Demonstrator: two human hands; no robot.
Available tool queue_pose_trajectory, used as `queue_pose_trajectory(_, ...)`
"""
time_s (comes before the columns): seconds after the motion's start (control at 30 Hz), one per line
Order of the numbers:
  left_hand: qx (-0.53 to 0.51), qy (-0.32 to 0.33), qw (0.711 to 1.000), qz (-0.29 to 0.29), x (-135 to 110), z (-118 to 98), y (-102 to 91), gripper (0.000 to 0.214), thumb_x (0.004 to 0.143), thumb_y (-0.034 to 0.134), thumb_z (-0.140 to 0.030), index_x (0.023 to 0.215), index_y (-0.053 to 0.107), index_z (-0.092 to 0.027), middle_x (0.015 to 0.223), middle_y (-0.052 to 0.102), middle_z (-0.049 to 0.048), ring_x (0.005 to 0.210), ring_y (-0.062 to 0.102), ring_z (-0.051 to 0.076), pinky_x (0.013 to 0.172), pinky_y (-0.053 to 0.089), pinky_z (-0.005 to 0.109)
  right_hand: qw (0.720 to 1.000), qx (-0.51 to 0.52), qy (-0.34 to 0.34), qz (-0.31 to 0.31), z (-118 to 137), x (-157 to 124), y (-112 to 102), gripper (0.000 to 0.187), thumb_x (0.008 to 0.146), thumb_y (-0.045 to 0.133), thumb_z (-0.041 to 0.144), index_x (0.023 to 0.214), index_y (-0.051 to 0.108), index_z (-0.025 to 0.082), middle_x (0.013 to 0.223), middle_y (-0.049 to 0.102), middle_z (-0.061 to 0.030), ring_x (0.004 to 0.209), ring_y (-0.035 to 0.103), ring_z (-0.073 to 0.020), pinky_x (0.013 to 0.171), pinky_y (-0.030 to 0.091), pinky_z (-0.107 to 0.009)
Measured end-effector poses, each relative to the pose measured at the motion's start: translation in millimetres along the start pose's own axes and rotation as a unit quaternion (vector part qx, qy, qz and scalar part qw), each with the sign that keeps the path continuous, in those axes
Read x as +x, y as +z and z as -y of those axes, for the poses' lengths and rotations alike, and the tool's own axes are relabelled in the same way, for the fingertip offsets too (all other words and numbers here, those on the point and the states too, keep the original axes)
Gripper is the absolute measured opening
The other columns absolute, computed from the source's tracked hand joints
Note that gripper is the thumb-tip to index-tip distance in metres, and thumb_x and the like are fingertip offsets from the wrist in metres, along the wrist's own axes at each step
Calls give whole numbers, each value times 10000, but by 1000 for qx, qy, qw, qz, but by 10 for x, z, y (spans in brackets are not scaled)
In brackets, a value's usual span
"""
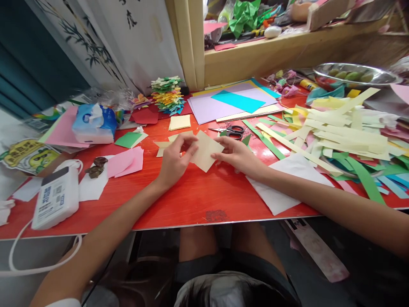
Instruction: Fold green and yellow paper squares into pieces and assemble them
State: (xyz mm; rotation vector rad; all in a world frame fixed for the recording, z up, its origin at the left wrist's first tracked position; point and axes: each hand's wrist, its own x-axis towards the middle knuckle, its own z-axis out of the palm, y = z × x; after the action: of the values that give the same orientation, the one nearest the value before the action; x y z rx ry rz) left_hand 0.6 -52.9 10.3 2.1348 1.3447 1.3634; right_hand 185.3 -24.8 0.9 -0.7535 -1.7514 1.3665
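A square of cream paper [206, 152] is held up above the red table [191, 200], turned so that one corner points down. My left hand [179, 155] pinches its left corner between thumb and fingers. On the opposite corner, my right hand [235, 154] has its thumb in front and fingers behind. Behind my left hand lie more cream paper pieces [162, 148], partly covered by it. A neat stack of cream squares [180, 122] sits farther back. Black-handled scissors [234, 131] rest just beyond my right hand.
Paper strips [345, 132] pile up on the right, near a metal bowl [354, 73]. White paper [287, 183] lies under my right forearm. Pink sheets [126, 162], a white power strip [57, 198] and a tissue pack [94, 123] stand left. Folded paper pieces [168, 96] are stacked behind.
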Motion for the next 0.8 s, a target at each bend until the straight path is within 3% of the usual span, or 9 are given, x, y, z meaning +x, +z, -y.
queue_pose_trajectory(0.1,-95,-80,992,1,20,7,-5,274,768,546,-231,1034,482,-219,734,546,-19,691,534,96,592,426,200,999,36,37,12,16,6,-13,147,797,524,311,804,575,173,846,599,-39,790,581,-156,721,507,-308)
queue_pose_trajectory(0.23,-144,-126,981,-12,23,-18,16,144,740,580,-274,847,544,-185,758,568,-12,704,538,93,631,435,202,994,96,50,-7,15,7,-17,180,810,516,322,728,589,179,810,609,-31,787,590,-148,741,511,-295)
queue_pose_trajectory(0.33,-193,-176,965,-4,14,-27,44,155,713,611,-296,745,535,-164,738,589,-8,674,547,95,606,443,204,988,140,68,-19,20,5,-17,190,814,514,345,818,615,184,854,629,-39,791,601,-149,740,517,-297)
queue_pose_trajectory(0.57,-302,-258,918,13,12,-43,62,203,705,620,-300,773,491,-159,671,595,-10,599,548,90,570,471,214,968,232,88,15,68,-12,14,340,742,616,258,1074,562,207,962,642,-58,851,616,-181,730,532,-320)
queue_pose_trajectory(0.67,-285,-257,923,18,15,-10,61,203,716,604,-315,783,494,-158,714,586,-3,629,548,92,563,475,212,966,237,100,20,37,-10,27,248,759,598,263,998,601,194,915,653,-58,863,613,-187,767,524,-337)
queue_pose_trajectory(0.8,-185,-195,963,-10,2,54,68,182,729,590,-308,779,495,-162,735,564,-7,644,544,92,541,468,203,969,214,123,24,-12,-5,24,113,779,581,260,851,626,186,892,649,-55,807,621,-168,783,516,-324)
